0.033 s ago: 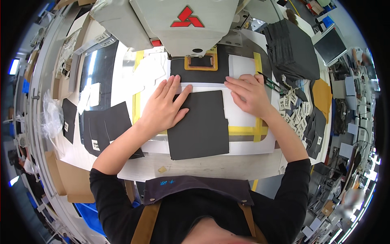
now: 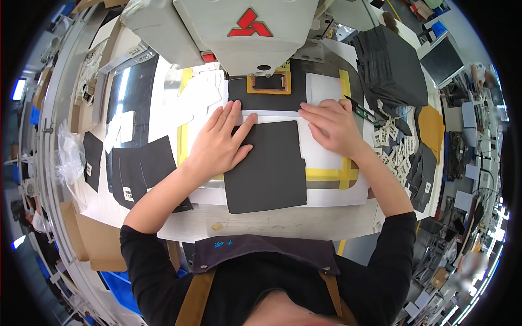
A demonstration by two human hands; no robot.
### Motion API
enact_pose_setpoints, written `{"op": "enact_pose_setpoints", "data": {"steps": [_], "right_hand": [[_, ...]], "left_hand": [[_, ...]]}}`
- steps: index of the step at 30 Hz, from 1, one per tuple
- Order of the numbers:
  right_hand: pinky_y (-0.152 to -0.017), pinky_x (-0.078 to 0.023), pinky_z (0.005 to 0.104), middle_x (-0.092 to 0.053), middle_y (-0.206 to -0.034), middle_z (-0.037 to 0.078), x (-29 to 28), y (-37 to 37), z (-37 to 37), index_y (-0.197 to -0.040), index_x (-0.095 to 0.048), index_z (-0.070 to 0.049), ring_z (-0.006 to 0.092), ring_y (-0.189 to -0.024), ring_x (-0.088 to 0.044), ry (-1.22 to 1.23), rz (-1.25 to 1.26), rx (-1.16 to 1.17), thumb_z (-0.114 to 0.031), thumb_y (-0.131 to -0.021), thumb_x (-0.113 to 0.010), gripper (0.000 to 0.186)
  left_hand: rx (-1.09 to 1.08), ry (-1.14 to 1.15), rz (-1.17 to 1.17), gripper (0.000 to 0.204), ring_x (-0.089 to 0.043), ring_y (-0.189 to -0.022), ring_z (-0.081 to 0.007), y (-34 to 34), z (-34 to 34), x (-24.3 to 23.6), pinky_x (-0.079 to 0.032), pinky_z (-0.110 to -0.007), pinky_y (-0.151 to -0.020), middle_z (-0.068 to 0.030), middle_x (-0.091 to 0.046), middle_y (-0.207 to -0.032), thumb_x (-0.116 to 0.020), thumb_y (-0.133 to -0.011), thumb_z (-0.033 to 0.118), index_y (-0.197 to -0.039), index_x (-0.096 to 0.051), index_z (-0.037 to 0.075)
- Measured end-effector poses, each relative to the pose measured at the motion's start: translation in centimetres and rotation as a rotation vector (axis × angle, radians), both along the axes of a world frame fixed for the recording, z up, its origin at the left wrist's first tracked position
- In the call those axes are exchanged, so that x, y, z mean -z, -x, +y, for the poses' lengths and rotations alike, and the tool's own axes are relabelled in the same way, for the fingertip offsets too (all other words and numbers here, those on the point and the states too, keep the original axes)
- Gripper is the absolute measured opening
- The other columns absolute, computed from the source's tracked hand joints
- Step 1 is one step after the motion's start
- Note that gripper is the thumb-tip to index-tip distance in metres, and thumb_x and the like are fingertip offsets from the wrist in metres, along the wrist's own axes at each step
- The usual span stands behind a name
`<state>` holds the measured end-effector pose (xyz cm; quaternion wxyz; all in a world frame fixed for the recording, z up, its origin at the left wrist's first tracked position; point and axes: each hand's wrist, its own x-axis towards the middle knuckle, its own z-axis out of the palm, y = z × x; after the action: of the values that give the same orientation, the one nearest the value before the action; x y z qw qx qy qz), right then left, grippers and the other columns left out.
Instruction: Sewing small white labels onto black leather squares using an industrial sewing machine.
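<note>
My left hand (image 2: 223, 136) lies spread on the white board (image 2: 321, 152), fingertips at the white strip along the lower edge of a black piece (image 2: 272, 102) under the machine head (image 2: 250, 43). A yellow-edged frame (image 2: 253, 91) lies on that piece, below the head. My right hand (image 2: 331, 122) rests at the same strip's right end, fingers slightly bent and apart. Between my hands, a separate black panel (image 2: 263, 168) extends toward me, its upper left partly under my left hand. Yellow tape (image 2: 326, 175) borders the board.
More black panels (image 2: 138, 168) lie left, beside a plastic bag (image 2: 69, 152) and white paper pieces (image 2: 198, 92). At right are a black stack (image 2: 391, 65), green-handled snips (image 2: 364, 113), scattered white labels (image 2: 402, 157), orange pieces (image 2: 429, 130) and a screen (image 2: 440, 60). A cardboard box (image 2: 103, 244) stands lower left.
My right hand's fingertips have shifted very slightly to the left. My left hand and the black pieces look the same.
</note>
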<state>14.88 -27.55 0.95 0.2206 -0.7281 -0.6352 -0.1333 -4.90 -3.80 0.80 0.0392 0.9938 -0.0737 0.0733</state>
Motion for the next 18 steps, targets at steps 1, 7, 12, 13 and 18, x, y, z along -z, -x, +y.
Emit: {"op": "enact_pose_setpoints", "data": {"steps": [1,7,12,13,18], "right_hand": [[-0.076,-0.033,0.0339,-0.069,-0.114,-0.004,-0.05,-0.05,-0.02,-0.103,-0.071,-0.013,0.0134,-0.087,-0.059,0.025,0.037,-0.033,-0.010,-0.076,-0.070,0.027],[-0.079,-0.031,0.0347,-0.071,-0.109,-0.003,0.48,-0.55,-0.87,-0.115,-0.064,-0.011,0.0150,-0.086,-0.058,0.064,0.082,-0.022,-0.002,-0.073,-0.064,0.042],[-0.074,-0.032,0.0332,-0.064,-0.085,-0.007,0.35,-0.61,-0.72,-0.110,-0.064,-0.010,0.0119,-0.081,-0.057,-0.011,0.148,-0.038,-0.003,-0.073,-0.062,0.038],[-0.074,-0.032,0.0332,-0.064,-0.086,-0.007,0.39,-0.65,-0.72,-0.110,-0.063,-0.010,0.0118,-0.082,-0.057,-0.007,0.161,-0.049,-0.002,-0.073,-0.061,0.038],[-0.076,-0.033,0.0331,-0.065,-0.088,-0.008,0.39,-0.63,-0.76,-0.112,-0.063,-0.010,0.0117,-0.082,-0.057,0.017,0.144,-0.047,-0.002,-0.073,-0.061,0.040]], "left_hand": [[0.002,-0.011,0.005,0.058,-0.040,-0.135,-0.0393,-0.04,0.01,-0.07,-0.029,-0.047,-0.114,-0.0258,-0.039,-0.146,-0.057,-0.092,0.036,-0.143,-0.044,0.009],[0.002,-0.004,-0.018,0.058,-0.043,-0.134,-0.0397,-0.16,-0.04,-0.01,-0.031,-0.047,-0.113,-0.0264,-0.042,-0.144,-0.059,-0.091,0.036,-0.142,-0.045,0.009],[-0.005,0.012,-0.016,0.058,-0.043,-0.134,-0.0399,-0.21,0.01,-0.16,-0.031,-0.047,-0.113,-0.0267,-0.044,-0.142,-0.059,-0.091,0.035,-0.141,-0.046,0.008],[0.009,-0.006,-0.033,0.059,-0.045,-0.131,-0.0411,-0.24,0.07,-0.12,-0.032,-0.047,-0.112,-0.0282,-0.045,-0.141,-0.059,-0.091,0.037,-0.140,-0.047,0.007],[0.025,-0.027,-0.044,0.060,-0.047,-0.129,-0.0421,-0.30,0.19,-0.25,-0.034,-0.046,-0.111,-0.0297,-0.046,-0.138,-0.059,-0.091,0.039,-0.139,-0.048,0.006]]}}
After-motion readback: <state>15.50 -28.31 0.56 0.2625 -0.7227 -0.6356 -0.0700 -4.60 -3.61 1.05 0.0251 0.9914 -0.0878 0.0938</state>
